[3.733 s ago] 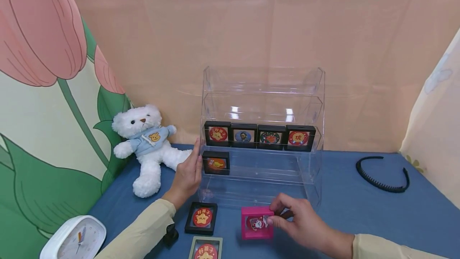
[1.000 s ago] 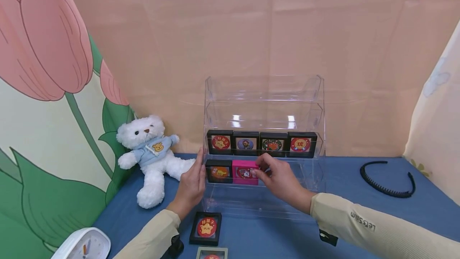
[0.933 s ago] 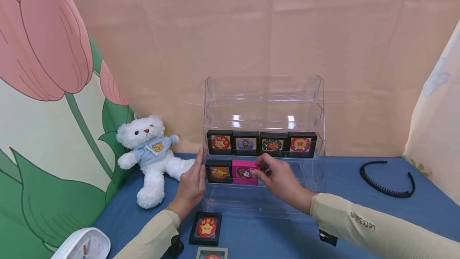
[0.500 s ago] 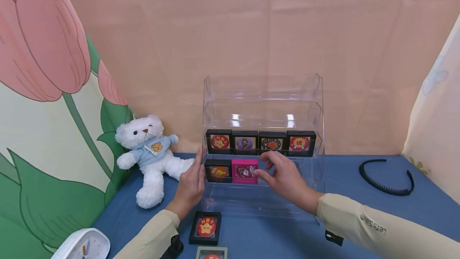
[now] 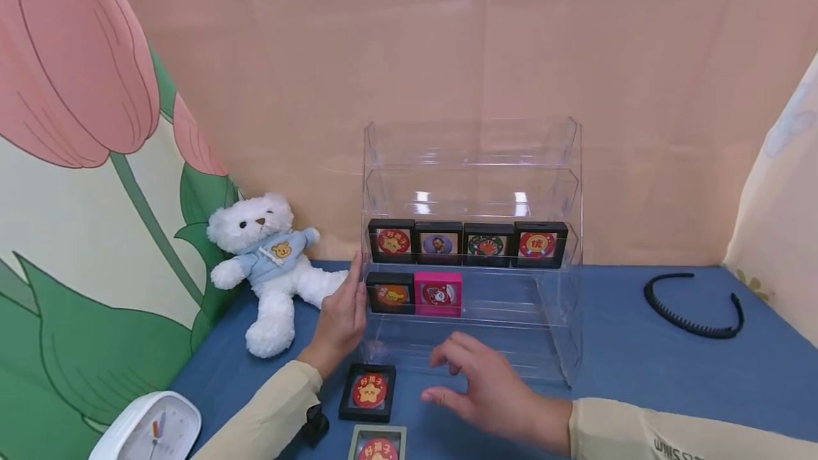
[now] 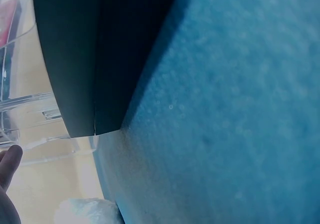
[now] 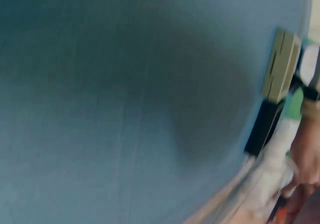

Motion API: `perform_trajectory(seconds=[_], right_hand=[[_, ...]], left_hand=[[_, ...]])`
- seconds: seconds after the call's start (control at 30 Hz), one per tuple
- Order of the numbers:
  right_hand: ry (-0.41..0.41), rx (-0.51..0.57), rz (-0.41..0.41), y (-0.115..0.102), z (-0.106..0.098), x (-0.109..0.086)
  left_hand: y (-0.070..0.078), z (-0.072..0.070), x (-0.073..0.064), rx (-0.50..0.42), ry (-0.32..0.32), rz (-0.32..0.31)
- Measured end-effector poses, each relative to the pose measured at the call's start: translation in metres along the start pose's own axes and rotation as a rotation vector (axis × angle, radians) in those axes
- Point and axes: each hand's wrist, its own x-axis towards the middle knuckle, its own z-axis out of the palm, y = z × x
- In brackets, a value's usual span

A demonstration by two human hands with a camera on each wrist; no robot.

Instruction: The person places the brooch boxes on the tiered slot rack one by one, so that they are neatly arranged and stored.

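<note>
A clear tiered display rack (image 5: 473,194) stands on the blue cloth in the head view. My left hand (image 5: 340,321) rests with straight fingers against its left side. One tier bears a row of black-framed badges (image 5: 437,243). On the tier below, a black-framed badge (image 5: 390,294) sits beside a pink-framed badge (image 5: 438,294). My right hand (image 5: 488,390) hovers over the cloth before the rack, thumb and fingers apart, holding nothing. Left of it lie a black-framed star badge (image 5: 368,392) and a grey-framed one (image 5: 378,444), the latter cut off by the frame edge.
A white teddy bear (image 5: 271,265) in a blue top sits left of the rack. A white clock (image 5: 150,428) stands at the front left. On the right lies a black headband (image 5: 693,311). A peach cloth (image 5: 652,105) hangs behind.
The pink-framed badge went from the cloth to the tier beside the black-framed one. My right hand has let it go and drawn back, down towards the cloth. My left hand stays at the rack.
</note>
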Motion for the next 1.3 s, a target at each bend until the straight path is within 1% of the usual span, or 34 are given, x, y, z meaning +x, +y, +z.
perform_trajectory(seconds=[0.1, 0.2, 0.27, 0.33, 0.43, 0.53, 0.7, 0.87, 1.03, 1.17, 1.3], right_hand=[[-0.212, 0.097, 0.098, -0.001, 0.010, -0.004], [-0.401, 0.076, 0.125, 0.009, 0.028, -0.010], [-0.473, 0.016, 0.101, 0.014, 0.040, -0.014], [-0.504, -0.052, 0.069, 0.015, 0.049, -0.017], [-0.517, -0.107, 0.067, 0.007, 0.053, -0.015], [-0.525, -0.130, 0.092, 0.000, 0.054, -0.012], [-0.516, -0.143, 0.102, -0.003, 0.056, -0.011], [-0.498, -0.117, 0.105, -0.003, 0.058, -0.011], [-0.501, -0.079, 0.117, -0.001, 0.059, -0.010], [-0.506, -0.070, 0.125, 0.002, 0.054, -0.011], [-0.501, -0.070, 0.137, 0.006, 0.046, -0.016]], left_hand=[[0.000, 0.000, -0.001, 0.009, 0.004, -0.005], [0.000, 0.001, -0.002, 0.013, 0.005, -0.020], [0.001, 0.002, -0.003, 0.009, 0.001, -0.031], [0.002, 0.003, -0.003, 0.008, 0.002, -0.039], [0.003, 0.003, -0.004, 0.017, 0.013, -0.046], [0.003, 0.003, -0.006, 0.030, 0.025, -0.047], [0.003, 0.001, -0.007, 0.024, 0.022, -0.041], [0.001, -0.001, -0.006, 0.025, 0.019, -0.040], [0.000, -0.002, -0.005, 0.028, 0.012, -0.039], [0.000, -0.001, -0.004, 0.024, 0.004, -0.039], [0.001, 0.000, -0.002, 0.016, 0.000, -0.030]])
